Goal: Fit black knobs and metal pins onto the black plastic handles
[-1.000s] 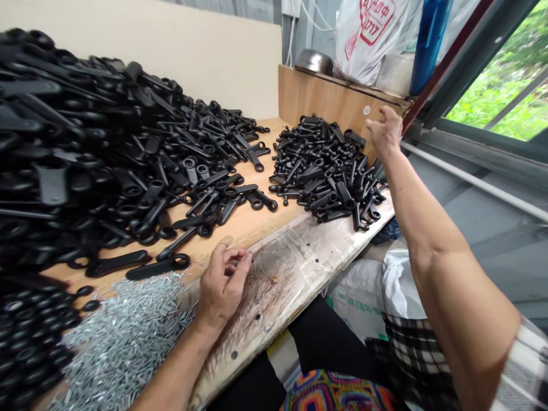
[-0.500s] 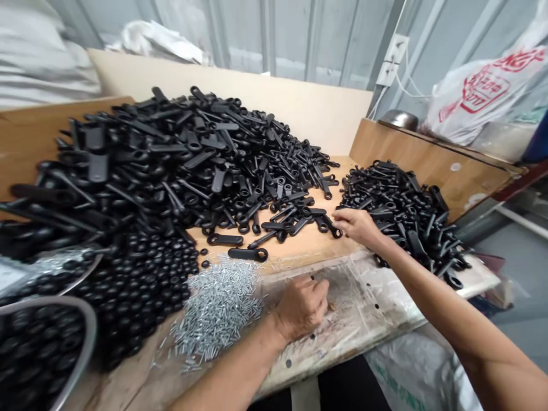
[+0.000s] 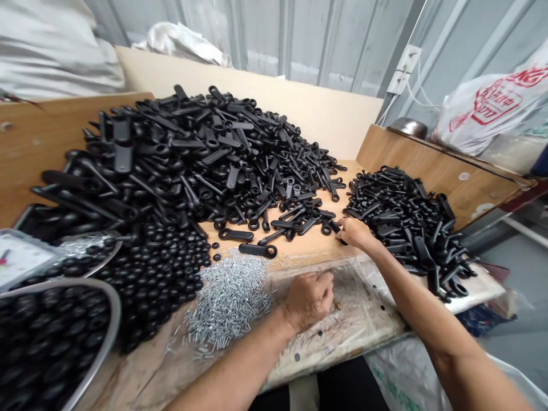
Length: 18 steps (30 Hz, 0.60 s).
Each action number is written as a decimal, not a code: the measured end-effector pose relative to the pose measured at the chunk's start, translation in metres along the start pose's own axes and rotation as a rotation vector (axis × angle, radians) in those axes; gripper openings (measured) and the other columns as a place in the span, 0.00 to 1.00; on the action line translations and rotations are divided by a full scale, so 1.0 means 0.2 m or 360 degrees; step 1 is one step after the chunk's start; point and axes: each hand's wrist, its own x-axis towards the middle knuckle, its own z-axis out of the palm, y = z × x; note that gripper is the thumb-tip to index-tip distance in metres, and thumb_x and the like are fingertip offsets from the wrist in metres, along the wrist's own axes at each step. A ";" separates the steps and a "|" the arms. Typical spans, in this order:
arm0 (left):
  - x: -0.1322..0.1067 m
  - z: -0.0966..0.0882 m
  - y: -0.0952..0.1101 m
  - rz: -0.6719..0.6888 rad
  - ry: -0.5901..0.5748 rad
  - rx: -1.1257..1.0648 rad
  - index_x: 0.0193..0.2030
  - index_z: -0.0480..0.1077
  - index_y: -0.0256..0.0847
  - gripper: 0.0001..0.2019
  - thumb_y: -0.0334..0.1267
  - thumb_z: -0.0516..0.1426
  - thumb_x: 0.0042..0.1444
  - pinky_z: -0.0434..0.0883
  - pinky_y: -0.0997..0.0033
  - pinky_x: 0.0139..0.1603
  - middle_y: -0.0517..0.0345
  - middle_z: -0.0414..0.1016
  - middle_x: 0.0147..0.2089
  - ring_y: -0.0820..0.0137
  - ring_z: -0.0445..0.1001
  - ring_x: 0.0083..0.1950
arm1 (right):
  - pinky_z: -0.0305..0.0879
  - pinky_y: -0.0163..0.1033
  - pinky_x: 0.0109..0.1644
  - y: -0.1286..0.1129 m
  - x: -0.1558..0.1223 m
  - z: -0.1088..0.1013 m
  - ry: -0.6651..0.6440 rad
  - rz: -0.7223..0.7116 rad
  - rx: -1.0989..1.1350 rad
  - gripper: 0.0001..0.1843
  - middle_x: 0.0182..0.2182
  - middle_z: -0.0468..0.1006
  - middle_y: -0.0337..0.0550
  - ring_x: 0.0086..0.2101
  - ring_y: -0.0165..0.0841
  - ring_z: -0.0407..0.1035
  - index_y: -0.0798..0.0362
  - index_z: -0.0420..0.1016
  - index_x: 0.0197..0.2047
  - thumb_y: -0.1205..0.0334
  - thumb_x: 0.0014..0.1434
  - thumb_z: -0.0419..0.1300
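Black plastic lever handle (image 3: pixel 337 227) gripped by closed right hand (image 3: pixel 357 234); left hand (image 3: pixel 308 299) curled shut over film-covered wooden worktop (image 3: pixel 363 325), contents hidden; lift clear seemingly called for

On the wooden workbench (image 3: pixel 299 257), a large heap of ring-ended handles (image 3: pixel 171 154) lies to the left and a smaller heap of handles (image 3: pixel 406 228) to the right, with bare wood between them. In front of the large heap sit a pile of round knobs (image 3: pixel 158 279) and, to its right, a pile of short metal pins (image 3: pixel 229 299). A metal basin (image 3: pixel 112 308) holding more knobs stands at the front left. A plastic sheet (image 3: pixel 359 319) lies along the bench's front edge, under the left hand (image 3: pixel 308 299). The right hand (image 3: pixel 357 234) is just beside the smaller heap. Behind that heap rises a wooden board (image 3: pixel 428 182), with a steel bowl (image 3: pixel 409 128) and a plastic bag (image 3: pixel 483 100) beyond its top edge.
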 end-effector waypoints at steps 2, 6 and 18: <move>0.01 -0.01 0.00 -0.0124 0.0028 -0.0061 0.31 0.68 0.38 0.09 0.30 0.47 0.53 0.61 0.74 0.27 0.59 0.68 0.22 0.74 0.65 0.24 | 0.61 0.35 0.37 0.03 -0.06 -0.02 0.0094 -0.0001 0.0050 0.20 0.41 0.76 0.47 0.41 0.38 0.70 0.50 0.70 0.49 0.60 0.53 0.52; 0.03 -0.04 0.01 -0.0671 0.0006 -0.0728 0.31 0.69 0.37 0.09 0.37 0.50 0.54 0.62 0.75 0.30 0.61 0.66 0.22 0.75 0.64 0.25 | 0.60 0.33 0.34 0.03 -0.22 -0.08 0.0415 -0.0185 0.0400 0.18 0.31 0.77 0.40 0.33 0.33 0.70 0.52 0.70 0.47 0.60 0.52 0.52; 0.11 -0.01 -0.04 -0.1558 0.0272 -0.2261 0.23 0.63 0.36 0.10 0.39 0.48 0.49 0.61 0.75 0.21 0.59 0.64 0.20 0.75 0.64 0.21 | 0.63 0.36 0.26 -0.29 -0.55 -0.05 0.0315 -0.1058 0.0700 0.15 0.28 0.76 0.41 0.24 0.33 0.68 0.46 0.71 0.45 0.56 0.52 0.56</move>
